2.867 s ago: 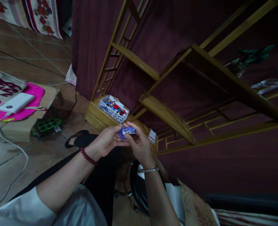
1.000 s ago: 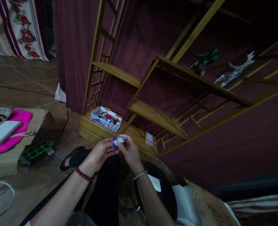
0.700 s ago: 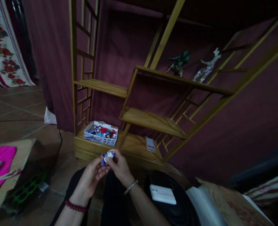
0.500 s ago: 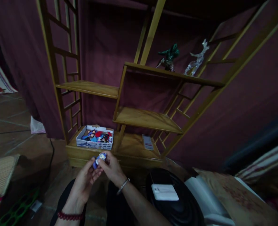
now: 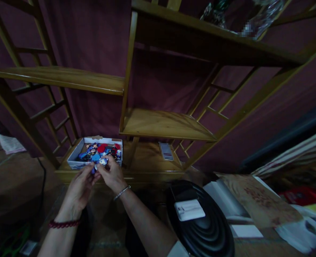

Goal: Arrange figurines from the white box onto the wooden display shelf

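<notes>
A small blue, purple and white figurine [image 5: 103, 161] is between my hands, just in front of a shallow white cardboard box [image 5: 76, 164]. My right hand [image 5: 113, 175], with a silver bracelet at its wrist, pinches the figurine's white upper part. My left hand [image 5: 79, 187], wearing a red beaded bracelet, closes its fingers on the purple lower end. Inside the box lie several small figurines [image 5: 93, 148] in blue, red and black. My hands cover part of the box's near wall.
The box stands on the bottom board of a wooden shelf unit [image 5: 158, 123]. A pixelated flat item [image 5: 166, 151] lies further right on that board. On the near right are a black ribbed stool [image 5: 208, 228] bearing a white phone-like object [image 5: 189, 210], and a patterned board [image 5: 259, 200].
My view has moved closer and tilted down toward the shelf. Both hands, still holding the figurine, have moved forward to the box's near edge.
</notes>
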Demonstrator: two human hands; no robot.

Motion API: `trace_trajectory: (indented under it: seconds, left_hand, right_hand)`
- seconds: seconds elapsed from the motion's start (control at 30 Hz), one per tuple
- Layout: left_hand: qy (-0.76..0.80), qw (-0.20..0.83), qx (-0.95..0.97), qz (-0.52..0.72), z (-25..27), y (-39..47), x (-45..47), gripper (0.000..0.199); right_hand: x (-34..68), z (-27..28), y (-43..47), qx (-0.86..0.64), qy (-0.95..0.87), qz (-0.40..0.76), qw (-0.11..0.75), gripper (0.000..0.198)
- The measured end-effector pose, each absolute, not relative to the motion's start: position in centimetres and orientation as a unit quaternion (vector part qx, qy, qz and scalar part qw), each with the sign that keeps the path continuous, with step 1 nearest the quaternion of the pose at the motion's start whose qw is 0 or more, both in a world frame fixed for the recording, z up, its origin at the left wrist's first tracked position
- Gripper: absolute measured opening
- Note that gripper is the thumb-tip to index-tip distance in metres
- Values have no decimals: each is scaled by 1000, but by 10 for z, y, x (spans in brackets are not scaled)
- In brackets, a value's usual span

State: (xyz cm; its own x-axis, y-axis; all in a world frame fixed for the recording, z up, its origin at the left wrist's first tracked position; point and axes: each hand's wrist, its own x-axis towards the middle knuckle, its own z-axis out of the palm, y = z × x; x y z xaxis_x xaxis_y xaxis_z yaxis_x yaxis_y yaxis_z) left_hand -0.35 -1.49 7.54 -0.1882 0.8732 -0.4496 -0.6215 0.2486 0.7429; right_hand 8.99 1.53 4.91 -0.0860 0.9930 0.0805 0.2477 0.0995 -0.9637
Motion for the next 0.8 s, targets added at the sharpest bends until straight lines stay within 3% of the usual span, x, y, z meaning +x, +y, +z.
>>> trace_trajectory:
  seconds: [0.37, 0.6, 0.7, 0.8]
  left_hand:
    - [487, 619, 161, 595, 47, 52, -9, 7]
    - [500, 613, 216, 572, 29, 87, -10, 24]
    - [548, 570, 245, 561, 23, 105, -22, 25]
    - [643, 488, 314, 500, 15, 120, -42, 31]
  right_hand:
    - [89, 16, 75, -527, -615, 392, 436, 20]
    - [91, 12, 101, -543, -657, 375, 364, 25]
    - [95, 32, 101, -536, -658, 345, 401, 34]
    - [102, 67, 82, -456, -677, 354, 456, 22]
